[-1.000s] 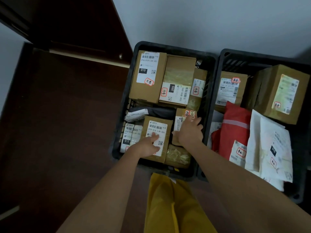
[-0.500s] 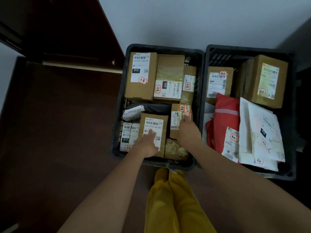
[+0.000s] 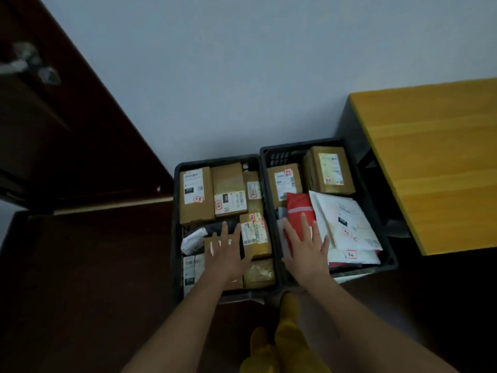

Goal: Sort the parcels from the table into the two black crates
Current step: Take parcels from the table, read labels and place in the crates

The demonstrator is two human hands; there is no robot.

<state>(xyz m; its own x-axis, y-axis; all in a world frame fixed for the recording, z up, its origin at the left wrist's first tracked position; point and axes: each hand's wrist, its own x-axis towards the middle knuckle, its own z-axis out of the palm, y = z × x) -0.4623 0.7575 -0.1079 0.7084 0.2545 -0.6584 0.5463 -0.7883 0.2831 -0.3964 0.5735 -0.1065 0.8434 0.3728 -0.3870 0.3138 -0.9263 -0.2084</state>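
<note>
Now, from the head camera, two black crates sit side by side on the floor against the wall, the left crate (image 3: 177, 211) packed with cardboard parcels (image 3: 195, 196), the right crate (image 3: 387, 254) holding boxes, a red bag (image 3: 298, 205) and white mailers (image 3: 347, 224). Left hand (image 3: 226, 254) and right hand (image 3: 306, 249) spread flat over them, each grip empty, fingers straight. Beside the crates stands a wooden bench (image 3: 435, 162).

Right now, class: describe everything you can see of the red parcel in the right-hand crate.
The red parcel is a soft, bag-like mailer, seemingly plastic, with a pale band across its upper part. It lies slanted in the right black crate, below a cardboard box, with white mailers overlapping its right side. The right hand, fingers spread, covers its lower part; whether the hand touches it is unclear.
</note>
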